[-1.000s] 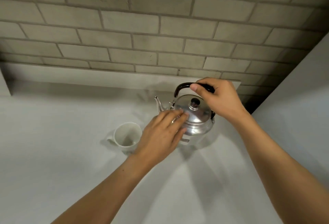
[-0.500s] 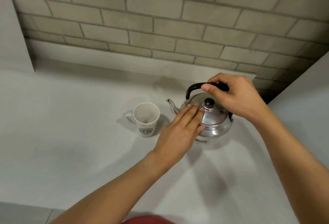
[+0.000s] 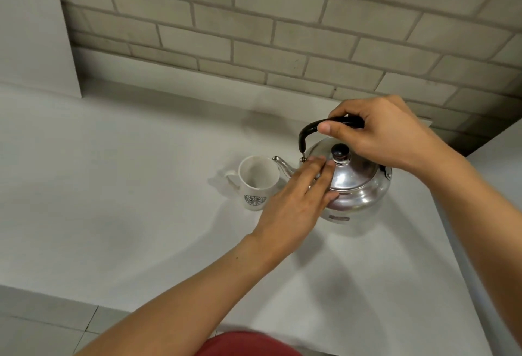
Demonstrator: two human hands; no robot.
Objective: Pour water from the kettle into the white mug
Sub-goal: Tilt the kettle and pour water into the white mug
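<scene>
A shiny steel kettle point(image 3: 356, 186) with a black knobbed lid and a black arched handle stands upright on the white counter. My right hand point(image 3: 381, 135) is closed around the top of that handle. My left hand point(image 3: 296, 203) lies flat with fingers together against the kettle's left side and lid, holding nothing. Just left of the kettle stands the white mug point(image 3: 255, 183), upright, with a green logo facing me and its handle to the left. The kettle's spout point(image 3: 282, 165) reaches over the mug's right rim. No water shows in the mug.
The white counter point(image 3: 127, 186) stretches left and toward me, ending at a front edge above a tiled floor point(image 3: 42, 324). A brick wall point(image 3: 268, 30) rises behind. A white panel point(image 3: 34, 30) stands at the back left, and a white wall point(image 3: 505, 152) closes the right side.
The view has tilted down and shifted, so mug and kettle appear further right and the counter's front edge shows. Both hands keep their hold and place on the kettle.
</scene>
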